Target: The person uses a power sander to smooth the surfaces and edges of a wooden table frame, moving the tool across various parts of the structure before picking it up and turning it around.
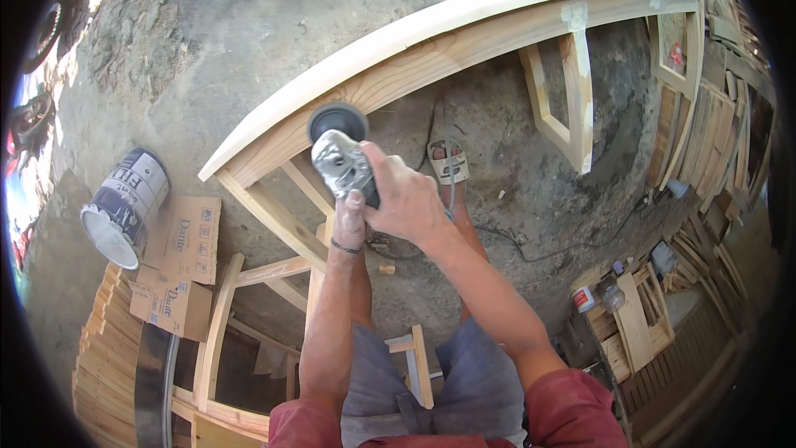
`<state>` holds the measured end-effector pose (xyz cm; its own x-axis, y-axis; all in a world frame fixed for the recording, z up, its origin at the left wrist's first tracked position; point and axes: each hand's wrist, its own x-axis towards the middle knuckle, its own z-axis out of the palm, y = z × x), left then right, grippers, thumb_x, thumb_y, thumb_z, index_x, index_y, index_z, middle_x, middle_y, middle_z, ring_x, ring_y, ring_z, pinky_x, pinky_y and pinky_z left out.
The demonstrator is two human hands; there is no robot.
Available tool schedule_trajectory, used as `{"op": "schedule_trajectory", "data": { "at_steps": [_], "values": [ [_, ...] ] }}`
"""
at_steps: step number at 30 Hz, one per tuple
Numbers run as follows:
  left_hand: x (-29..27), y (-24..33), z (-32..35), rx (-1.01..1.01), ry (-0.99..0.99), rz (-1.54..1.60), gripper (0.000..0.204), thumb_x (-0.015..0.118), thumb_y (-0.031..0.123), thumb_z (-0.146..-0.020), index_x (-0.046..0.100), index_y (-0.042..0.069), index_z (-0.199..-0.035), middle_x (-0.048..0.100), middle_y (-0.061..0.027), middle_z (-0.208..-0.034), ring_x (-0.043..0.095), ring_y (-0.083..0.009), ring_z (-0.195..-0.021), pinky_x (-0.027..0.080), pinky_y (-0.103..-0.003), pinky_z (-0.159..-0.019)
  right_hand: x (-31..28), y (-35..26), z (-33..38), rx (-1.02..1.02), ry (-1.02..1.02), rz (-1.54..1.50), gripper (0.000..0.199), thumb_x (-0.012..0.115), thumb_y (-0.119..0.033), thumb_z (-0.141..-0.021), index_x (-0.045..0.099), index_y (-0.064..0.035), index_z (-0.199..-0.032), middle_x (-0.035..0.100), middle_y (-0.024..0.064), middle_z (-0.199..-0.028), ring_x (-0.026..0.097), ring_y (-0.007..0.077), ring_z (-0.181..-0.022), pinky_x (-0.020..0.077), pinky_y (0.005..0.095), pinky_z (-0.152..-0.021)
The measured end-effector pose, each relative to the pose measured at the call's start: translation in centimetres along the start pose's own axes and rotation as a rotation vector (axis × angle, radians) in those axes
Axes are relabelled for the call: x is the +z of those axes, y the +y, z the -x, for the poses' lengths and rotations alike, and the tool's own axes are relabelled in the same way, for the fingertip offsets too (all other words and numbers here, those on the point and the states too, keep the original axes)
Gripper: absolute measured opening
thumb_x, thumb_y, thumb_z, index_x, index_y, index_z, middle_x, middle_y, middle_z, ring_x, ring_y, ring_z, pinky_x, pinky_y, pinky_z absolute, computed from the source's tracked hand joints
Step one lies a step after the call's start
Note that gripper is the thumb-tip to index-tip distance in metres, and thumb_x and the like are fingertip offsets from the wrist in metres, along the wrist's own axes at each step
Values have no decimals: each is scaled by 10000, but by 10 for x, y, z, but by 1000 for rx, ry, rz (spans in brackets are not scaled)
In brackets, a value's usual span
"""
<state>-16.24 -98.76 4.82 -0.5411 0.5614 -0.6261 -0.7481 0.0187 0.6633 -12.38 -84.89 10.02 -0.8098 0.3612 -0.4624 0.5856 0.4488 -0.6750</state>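
Head view shows our right hand [406, 199] with its grip clamped over the body of an angle grinder [344, 164], while our left hand [350, 220] closes its grip on the tool's rear from below. We see the grinder's dark round disc [337, 123] lying against the side rail of a pale wooden frame [431, 50], just under its curved top board. Behind our hands a sandalled foot [448, 162] stands on the dirt floor [249, 25]. Off to our left, a paint can [126, 206] lies on its side beside flattened cardboard boxes [184, 261]; stacked timber [705, 141] sits at the right.
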Motion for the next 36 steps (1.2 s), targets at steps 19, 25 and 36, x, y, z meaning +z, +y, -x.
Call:
{"op": "schedule_trajectory", "data": {
  "at_steps": [19, 25, 36],
  "values": [
    [101, 3, -69, -78, -261, -217, 804, 737, 536, -894, 497, -54, -1384, 656, -172, -1274, 615, -235, -1198, 473, -377, -1049, -85, 51, 1, 177, 252, 34, 855, 743, -295, -818, 261, -137, -1505, 703, 297, -1088, 705, 504, -956, 574, 566, -823],
    [96, 22, -68, -136, -329, -365, 817, 690, 542, -938, 460, -40, -1462, 611, -157, -1345, 565, -236, -1263, 437, -379, -1101, -73, 54, 4, 194, 297, 10, 834, 742, -281, -839, 270, -127, -1509, 711, 293, -1049, 700, 519, -940, 574, 568, -780],
    [8, 5, -17, 14, 43, 67, 981, 677, 668, -853, 384, 30, -1539, 518, -116, -1459, 503, -268, -1368, 412, -432, -1150, -17, -11, -19, 22, -57, 88, 825, 756, -341, -812, 357, -78, -1485, 680, 271, -993, 720, 452, -791, 597, 507, -686]
  ]
}}
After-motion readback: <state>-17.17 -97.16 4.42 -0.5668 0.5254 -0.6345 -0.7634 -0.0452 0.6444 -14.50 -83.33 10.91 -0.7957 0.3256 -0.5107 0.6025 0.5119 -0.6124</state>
